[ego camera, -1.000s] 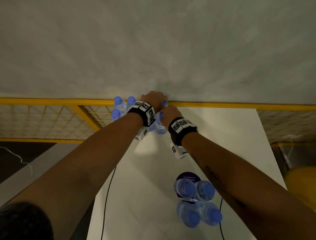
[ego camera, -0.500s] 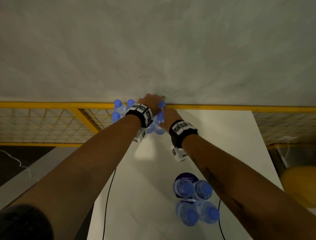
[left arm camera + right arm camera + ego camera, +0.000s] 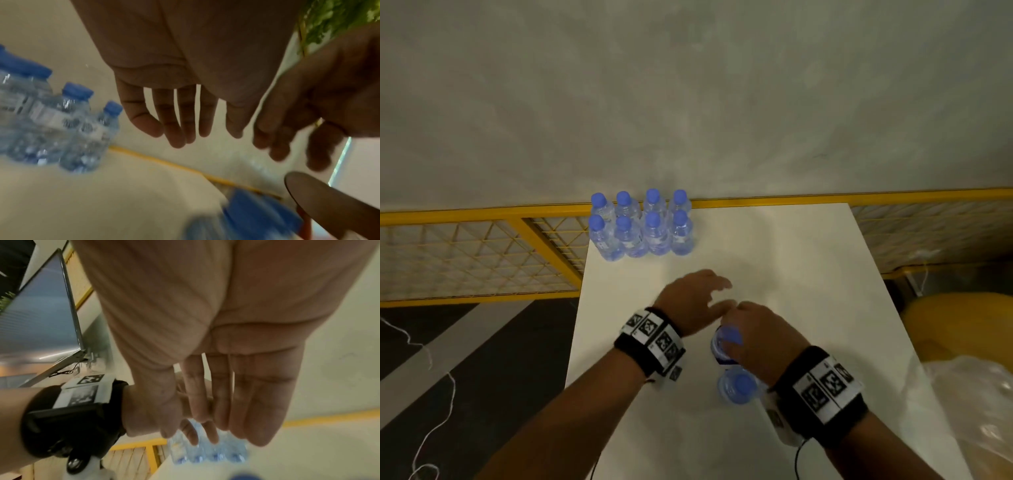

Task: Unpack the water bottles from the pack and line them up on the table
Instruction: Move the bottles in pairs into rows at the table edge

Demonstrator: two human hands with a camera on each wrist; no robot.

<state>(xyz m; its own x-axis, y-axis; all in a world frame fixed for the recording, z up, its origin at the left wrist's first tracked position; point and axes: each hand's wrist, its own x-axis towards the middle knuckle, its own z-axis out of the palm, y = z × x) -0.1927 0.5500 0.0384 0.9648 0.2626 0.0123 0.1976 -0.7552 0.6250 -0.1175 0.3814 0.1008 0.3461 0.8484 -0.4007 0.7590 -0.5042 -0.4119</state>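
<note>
Several clear water bottles with blue caps [image 3: 642, 228] stand in two rows at the far left corner of the white table [image 3: 791, 274]; they also show in the left wrist view [image 3: 61, 129] and the right wrist view [image 3: 209, 452]. Near me stand more bottles: one blue-capped bottle [image 3: 727, 337] half under my right hand [image 3: 744, 325], another bottle [image 3: 738, 387] just in front of that wrist. My right hand's fingers [image 3: 216, 418] are straight and hold nothing. My left hand [image 3: 722, 294] hovers left of it, fingers [image 3: 180, 129] spread and relaxed, empty.
A yellow mesh fence [image 3: 482, 260] runs behind and left of the table. Crumpled clear plastic [image 3: 979, 411] and a yellow object [image 3: 955, 325] lie at the right. Thin cables [image 3: 431, 394] trail on the dark floor. A screen [image 3: 41, 313] shows in the right wrist view.
Both hands let go at the far bottle rows and drew back to the near bottles. The far group now stands free in two rows.
</note>
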